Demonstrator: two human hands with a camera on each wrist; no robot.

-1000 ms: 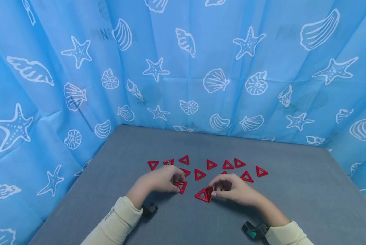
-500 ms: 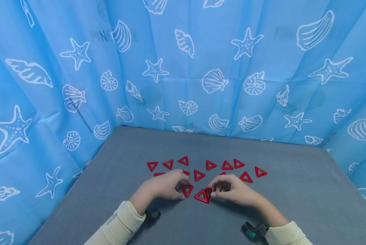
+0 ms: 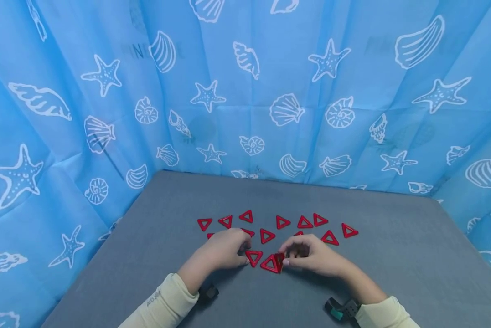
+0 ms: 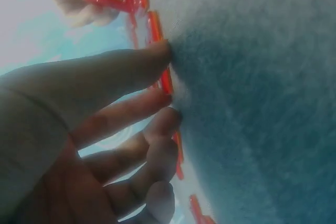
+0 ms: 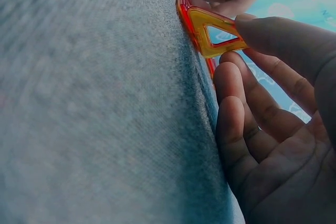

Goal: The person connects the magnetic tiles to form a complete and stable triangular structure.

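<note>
In the head view, my left hand pinches a red triangular magnetic tile by its edge, low over the table. Between thumb and index finger its red edge shows in the left wrist view. My right hand pinches another triangular tile that stands tilted up beside a flat red tile. Seen from the right wrist, that raised tile looks orange-yellow and its corner lies between thumb and fingers. The left tile lies just left of the flat one; whether they touch, I cannot tell.
Several loose red triangular tiles lie farther back on the grey table, including one tile behind the hands and one at far right. The hands partly hide a few. A blue shell-print curtain surrounds the back and sides.
My left hand has carried its tile rightward and slightly nearer, up beside the flat tile. The right hand has stayed in place, holding its raised tile.
</note>
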